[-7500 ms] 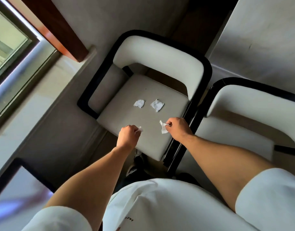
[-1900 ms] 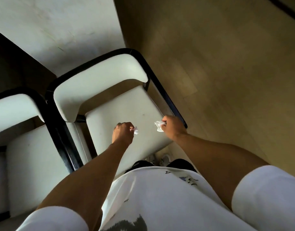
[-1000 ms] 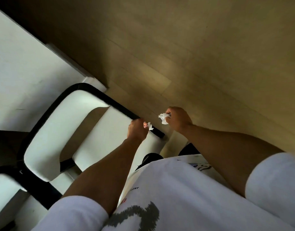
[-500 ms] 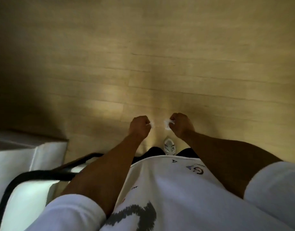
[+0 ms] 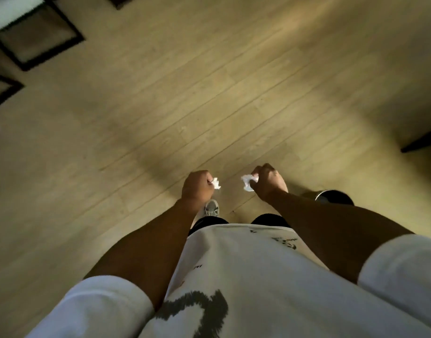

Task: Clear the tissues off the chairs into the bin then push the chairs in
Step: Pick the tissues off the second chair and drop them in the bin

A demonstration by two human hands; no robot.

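My left hand (image 5: 196, 185) is curled in a fist and holds a crumpled white tissue (image 5: 217, 183) that sticks out on its right side. Close beside it, my right hand (image 5: 268, 181) pinches a second crumpled tissue (image 5: 248, 184) at its left side. Both hands hang in front of my waist above the wooden floor (image 5: 209, 98). A dark round object with a pale rim (image 5: 332, 197), possibly the bin, peeks out just behind my right forearm. No chair with tissues is in view.
Black furniture frames (image 5: 39, 45) stand on the floor at the far upper left. A dark edge (image 5: 421, 140) juts in at the right border. My shoe (image 5: 211, 208) shows below the left hand. Open wooden floor spreads ahead.
The view has swung away from the chairs, which have left the frame. Both hands still hold their tissues in front of me. The dark round object has appeared by my right arm.
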